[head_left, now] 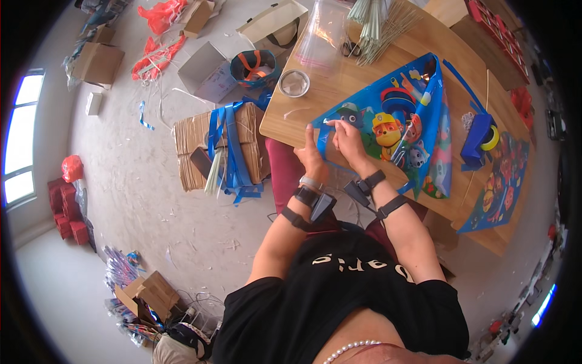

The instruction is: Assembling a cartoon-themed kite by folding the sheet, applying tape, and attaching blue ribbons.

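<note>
A blue, triangular plastic kite (371, 136) printed with cartoon dogs lies across the wooden table, its narrow corner pointing left. At that corner my left hand (311, 159) is closed, with its fingertips pinching the kite's edge. Close beside it, my right hand (350, 143) has curled fingers and a forefinger and thumb pressed on the same corner. The exact grip of the fingertips is small and partly hidden. On the kite's right part, the plastic is folded over, and a thin metallic item (398, 151), perhaps scissors, lies on it.
On the table (285, 115) are a round tin (294, 83), clear plastic bags (319, 39), bundled thin rods (379, 30), a blue tape dispenser (479, 141) and another printed sheet (498, 188). A cardboard box (191, 136) with blue strips stands left, beside a blue bucket (253, 67).
</note>
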`<state>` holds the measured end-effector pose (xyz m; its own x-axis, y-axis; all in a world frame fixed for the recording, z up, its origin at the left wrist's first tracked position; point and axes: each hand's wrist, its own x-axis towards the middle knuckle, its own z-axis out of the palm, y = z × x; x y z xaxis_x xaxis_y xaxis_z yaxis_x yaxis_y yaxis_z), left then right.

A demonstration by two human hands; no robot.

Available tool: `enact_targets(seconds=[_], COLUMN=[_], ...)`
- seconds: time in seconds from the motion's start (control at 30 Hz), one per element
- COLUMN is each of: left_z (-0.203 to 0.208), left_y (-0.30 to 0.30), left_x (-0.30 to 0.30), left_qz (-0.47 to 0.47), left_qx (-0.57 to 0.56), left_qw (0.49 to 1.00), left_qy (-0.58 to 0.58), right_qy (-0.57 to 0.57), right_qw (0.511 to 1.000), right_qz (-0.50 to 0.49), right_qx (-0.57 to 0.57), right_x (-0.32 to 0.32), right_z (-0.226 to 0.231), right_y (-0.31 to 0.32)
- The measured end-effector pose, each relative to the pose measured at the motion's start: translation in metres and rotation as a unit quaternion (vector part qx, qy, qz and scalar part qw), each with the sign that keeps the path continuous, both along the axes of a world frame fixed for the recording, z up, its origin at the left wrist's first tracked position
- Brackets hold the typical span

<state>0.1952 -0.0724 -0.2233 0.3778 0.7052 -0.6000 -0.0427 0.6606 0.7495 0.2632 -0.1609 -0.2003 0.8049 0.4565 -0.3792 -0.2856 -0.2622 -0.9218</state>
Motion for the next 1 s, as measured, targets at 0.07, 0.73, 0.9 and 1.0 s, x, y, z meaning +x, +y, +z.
enact_targets(seconds=[0.07,0.73,0.9,1.0], left_z=[0.004,-0.011,-0.011,-0.013], left_y=[0.000,-0.015,-0.013,-0.014], left_x=[0.001,0.005,0.003,0.003], left_qz=[0.037,-0.012,-0.013,-0.012], left_qx=[-0.046,0.101,0.123,0.115], left_qw=[0.998,0.987,0.979,0.983], left_qy=[-0.012,0.128,0.160,0.143], right_qy=[-0.001,-0.346,-0.325,-0.338], right_qw=[1.000,0.937,0.926,0.912], right_qz=[-0.006,0.014,0.004,0.043], right_qx=[0.007,-0.050,-0.192,-0.228], right_x=[0.000,0.008,0.020,0.027], right_z=[-0.003,-0.020,0.017,0.012], right_y=[-0.002,-0.008,0.000,0.006])
